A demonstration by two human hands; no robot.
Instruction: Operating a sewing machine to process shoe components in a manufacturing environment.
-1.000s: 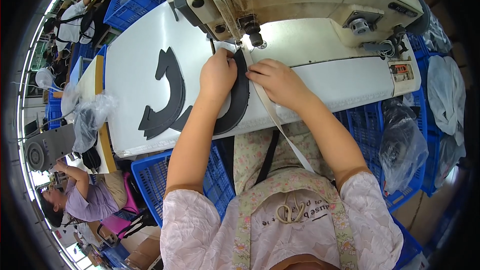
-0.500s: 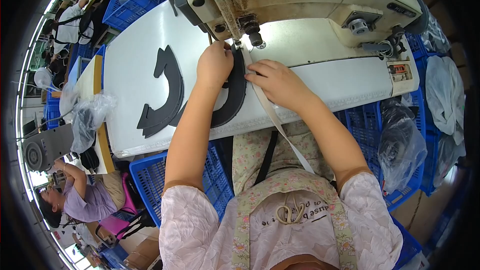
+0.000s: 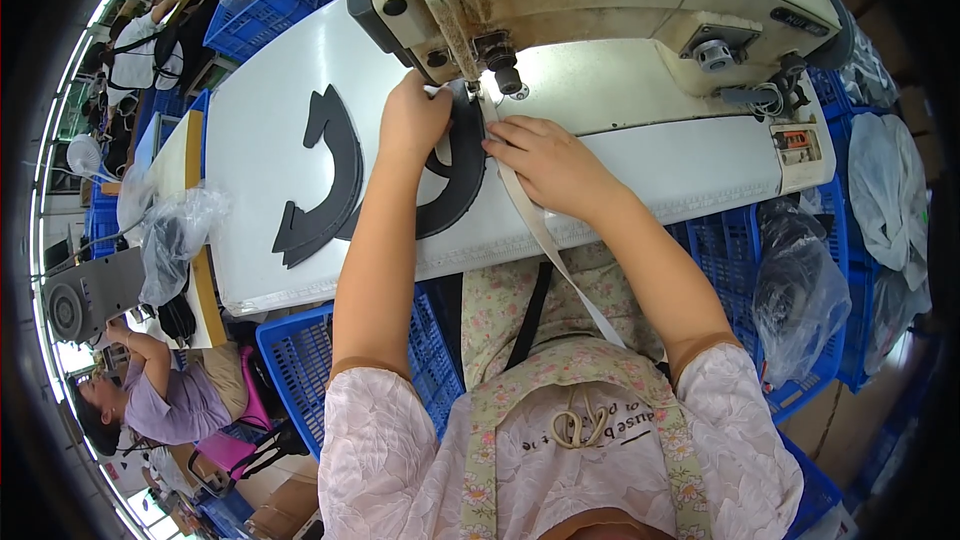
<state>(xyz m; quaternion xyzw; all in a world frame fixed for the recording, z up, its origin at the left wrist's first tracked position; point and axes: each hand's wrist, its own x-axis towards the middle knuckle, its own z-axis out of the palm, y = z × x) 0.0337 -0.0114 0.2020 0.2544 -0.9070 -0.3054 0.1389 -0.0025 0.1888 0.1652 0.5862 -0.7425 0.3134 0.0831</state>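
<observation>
A curved black piece (image 3: 462, 190), looking like foam or stiff fabric, lies on the white table under the sewing machine's presser foot (image 3: 474, 89). My left hand (image 3: 415, 120) is closed at its far left edge beside the foot, fingertips partly hidden. My right hand (image 3: 548, 160) is closed on a cream-coloured tape (image 3: 535, 223) along the piece's right edge, its fingertips touching that edge. From there the tape runs down toward my lap. Left of my left forearm lie more curved black pieces (image 3: 345, 180), stacked on each other.
The sewing machine (image 3: 600, 10) spans the far side of the white table (image 3: 265, 110). Blue crates stand below the table at left (image 3: 300, 370) and right (image 3: 725, 260), the right with clear plastic bags (image 3: 800, 290). A co-worker (image 3: 170, 395) sits at far left.
The black piece has shifted slightly away from me under the foot. My left hand has slid a little left and farther away; the stacked pieces have shifted slightly the same way.
</observation>
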